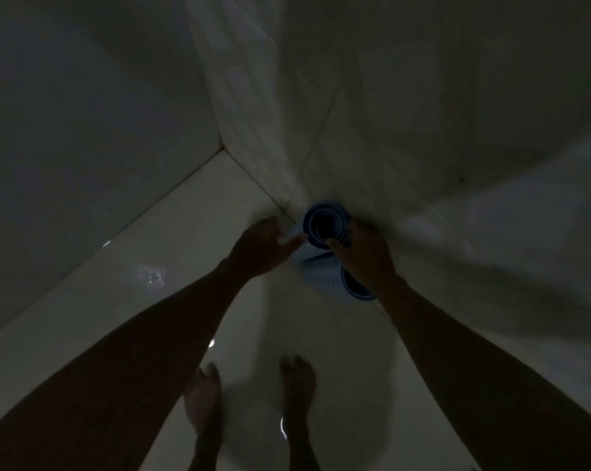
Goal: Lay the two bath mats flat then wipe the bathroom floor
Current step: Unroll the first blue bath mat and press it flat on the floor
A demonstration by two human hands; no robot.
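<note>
Holding a rolled blue mat (326, 222) upright in the corner, the right hand (365, 256) has its grip curled round the roll's near side, thumb on the rim. The left hand (263, 246) hangs just left of that grip with fingers loosely spread, holding nothing. A second roll (353, 287) shows below the right wrist, with pale textured mat between the two. By my reading, laying out has barely begun; next comes unrolling onto the glossy floor (185, 283). No writing is legible.
</note>
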